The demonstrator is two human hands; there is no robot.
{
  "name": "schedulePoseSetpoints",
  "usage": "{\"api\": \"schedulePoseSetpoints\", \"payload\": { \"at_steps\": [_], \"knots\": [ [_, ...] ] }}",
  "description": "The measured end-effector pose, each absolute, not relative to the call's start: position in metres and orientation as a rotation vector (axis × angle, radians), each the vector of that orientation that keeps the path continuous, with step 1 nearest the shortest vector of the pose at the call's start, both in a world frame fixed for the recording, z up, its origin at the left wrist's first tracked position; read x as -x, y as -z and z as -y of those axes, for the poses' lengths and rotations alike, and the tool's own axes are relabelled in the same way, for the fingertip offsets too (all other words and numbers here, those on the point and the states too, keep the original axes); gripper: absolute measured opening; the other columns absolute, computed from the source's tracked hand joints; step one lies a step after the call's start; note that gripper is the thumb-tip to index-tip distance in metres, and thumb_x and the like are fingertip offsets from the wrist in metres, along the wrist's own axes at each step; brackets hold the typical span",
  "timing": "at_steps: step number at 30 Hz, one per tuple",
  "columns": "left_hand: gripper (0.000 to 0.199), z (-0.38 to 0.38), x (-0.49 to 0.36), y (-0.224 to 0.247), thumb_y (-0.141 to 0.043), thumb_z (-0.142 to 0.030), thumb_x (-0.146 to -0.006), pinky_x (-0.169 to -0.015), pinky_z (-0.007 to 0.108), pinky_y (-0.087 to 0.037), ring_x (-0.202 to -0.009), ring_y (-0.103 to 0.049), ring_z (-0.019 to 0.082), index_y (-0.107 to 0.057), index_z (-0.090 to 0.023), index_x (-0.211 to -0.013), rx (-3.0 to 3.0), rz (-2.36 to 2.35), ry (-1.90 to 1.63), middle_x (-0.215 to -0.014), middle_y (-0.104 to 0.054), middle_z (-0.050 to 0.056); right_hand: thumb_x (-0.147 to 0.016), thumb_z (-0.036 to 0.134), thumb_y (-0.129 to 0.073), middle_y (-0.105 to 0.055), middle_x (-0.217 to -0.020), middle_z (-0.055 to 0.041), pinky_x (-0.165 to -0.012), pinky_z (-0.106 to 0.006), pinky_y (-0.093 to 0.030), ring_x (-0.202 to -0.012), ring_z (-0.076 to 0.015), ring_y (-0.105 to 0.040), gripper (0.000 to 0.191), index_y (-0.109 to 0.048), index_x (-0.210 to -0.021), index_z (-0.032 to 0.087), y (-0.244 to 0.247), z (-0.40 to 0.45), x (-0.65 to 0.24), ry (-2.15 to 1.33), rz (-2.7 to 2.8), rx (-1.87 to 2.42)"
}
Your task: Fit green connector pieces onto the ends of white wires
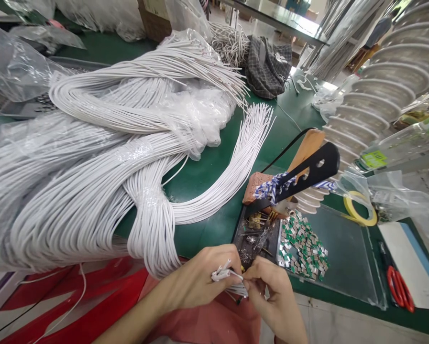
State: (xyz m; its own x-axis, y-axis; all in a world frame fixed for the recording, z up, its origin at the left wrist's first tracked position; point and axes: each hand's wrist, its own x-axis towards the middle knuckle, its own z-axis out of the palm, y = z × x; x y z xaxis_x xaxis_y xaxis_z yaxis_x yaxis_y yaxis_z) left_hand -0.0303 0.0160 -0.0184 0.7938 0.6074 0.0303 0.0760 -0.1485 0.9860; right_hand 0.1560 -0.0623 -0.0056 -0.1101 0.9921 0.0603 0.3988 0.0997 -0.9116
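My left hand grips a small bunch of thin white wires at the bottom centre of the view. My right hand pinches the same bunch from the other side, its fingertips against the wires. Some wire ends stick out between my hands, and my fingers hide part of the bunch. Just above my hands is a dark tray of brass pins and metal scraps. A large mass of bundled white cables lies to the left, its loose ends fanning across the green bench top.
Small green-and-silver metal pieces lie on a clear acrylic sheet. Behind them is a black slotted tool wrapped in blue-and-white cloth. Yellow tape, red-handled scissors, plastic bags and silver ducting surround the bench's right side.
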Motion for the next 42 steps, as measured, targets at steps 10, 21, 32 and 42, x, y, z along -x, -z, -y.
{"api": "schedulePoseSetpoints", "payload": {
  "at_steps": [10,21,32,42],
  "knots": [
    [0.005,-0.0154,0.0300,0.0203,-0.059,-0.017,-0.092,-0.072,0.023,-0.046,-0.078,-0.058,0.014,-0.062,-0.016,-0.089,-1.674,-0.519,-0.526,-0.087,-0.061,0.002,-0.090,0.014,-0.058,-0.052,-0.067,0.0036,-0.054,-0.021,-0.033,-0.059,-0.0107,-0.045,0.012,-0.064,-0.085,0.022,0.0074,0.0631,-0.1608,-1.029,1.606,1.330],
    [0.022,-0.0187,0.0297,0.0168,-0.053,-0.033,-0.098,-0.073,0.025,-0.047,-0.078,-0.059,0.016,-0.062,-0.015,-0.089,-1.656,-0.475,-0.466,-0.087,-0.062,0.004,-0.098,0.024,-0.053,-0.057,-0.070,0.0035,-0.059,-0.021,-0.035,-0.064,-0.0114,-0.048,0.014,-0.061,-0.087,0.023,0.0040,0.0626,-0.1623,-1.033,1.640,1.313],
    [0.024,-0.0179,0.0297,0.0187,-0.051,-0.034,-0.099,-0.074,0.024,-0.048,-0.079,-0.059,0.015,-0.062,-0.015,-0.089,-1.665,-0.459,-0.479,-0.088,-0.062,0.004,-0.099,0.027,-0.052,-0.059,-0.072,0.0033,-0.060,-0.020,-0.037,-0.066,-0.0113,-0.050,0.015,-0.061,-0.088,0.023,0.0026,0.0616,-0.1631,-1.044,1.653,1.324],
    [0.027,-0.0179,0.0300,0.0160,-0.047,-0.034,-0.101,-0.074,0.024,-0.047,-0.079,-0.058,0.015,-0.063,-0.015,-0.090,-1.684,-0.481,-0.481,-0.087,-0.062,0.004,-0.096,0.026,-0.057,-0.058,-0.068,0.0014,-0.054,-0.021,-0.034,-0.061,-0.0111,-0.048,0.015,-0.065,-0.085,0.020,0.0082,0.0629,-0.1611,-1.036,1.539,1.324]
  ]
}}
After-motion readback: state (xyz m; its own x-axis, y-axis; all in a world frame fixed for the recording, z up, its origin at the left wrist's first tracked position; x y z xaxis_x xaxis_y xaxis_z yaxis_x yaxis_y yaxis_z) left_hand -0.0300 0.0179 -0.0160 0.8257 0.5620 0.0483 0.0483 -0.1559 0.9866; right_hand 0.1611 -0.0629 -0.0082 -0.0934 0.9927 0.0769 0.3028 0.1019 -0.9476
